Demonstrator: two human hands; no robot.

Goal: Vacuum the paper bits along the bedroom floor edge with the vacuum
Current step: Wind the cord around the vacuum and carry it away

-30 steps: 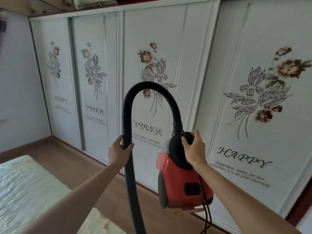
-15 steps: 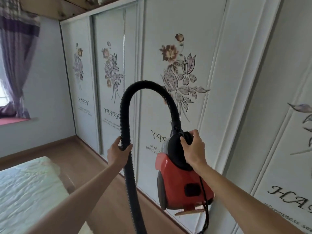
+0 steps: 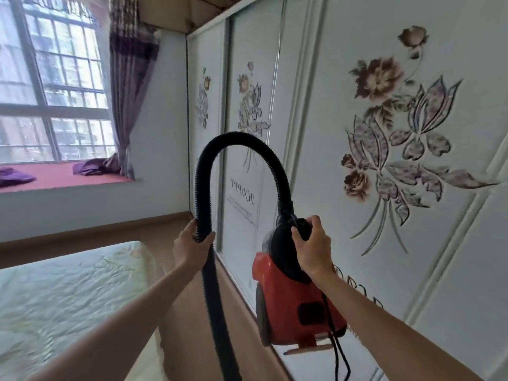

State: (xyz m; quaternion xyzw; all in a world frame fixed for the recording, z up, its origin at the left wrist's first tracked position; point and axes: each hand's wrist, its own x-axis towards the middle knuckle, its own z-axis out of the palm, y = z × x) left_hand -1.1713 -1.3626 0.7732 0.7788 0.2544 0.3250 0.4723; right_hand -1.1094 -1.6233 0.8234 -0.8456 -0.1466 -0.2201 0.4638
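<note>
A red vacuum (image 3: 291,303) with a black top hangs in the air, carried by its black handle in my right hand (image 3: 313,247). Its black ribbed hose (image 3: 220,149) arches up from the top and drops down on the left. My left hand (image 3: 192,247) is wrapped around the hose where it comes down. The hose's lower end runs out of the bottom of the view, so the nozzle is hidden. A black cord (image 3: 339,356) dangles under the vacuum. No paper bits show on the strip of wooden floor (image 3: 192,320) along the wardrobe.
White sliding wardrobe doors (image 3: 412,243) with flower prints fill the right side. A bed with a pale cover (image 3: 68,298) lies at the lower left, leaving a narrow floor strip. A window (image 3: 49,78), purple curtain (image 3: 129,86) and red sill (image 3: 68,177) are at the far left.
The view has swung left along the wardrobe, bringing the window and curtain into sight. Both hands keep the same grips on the hose and the vacuum.
</note>
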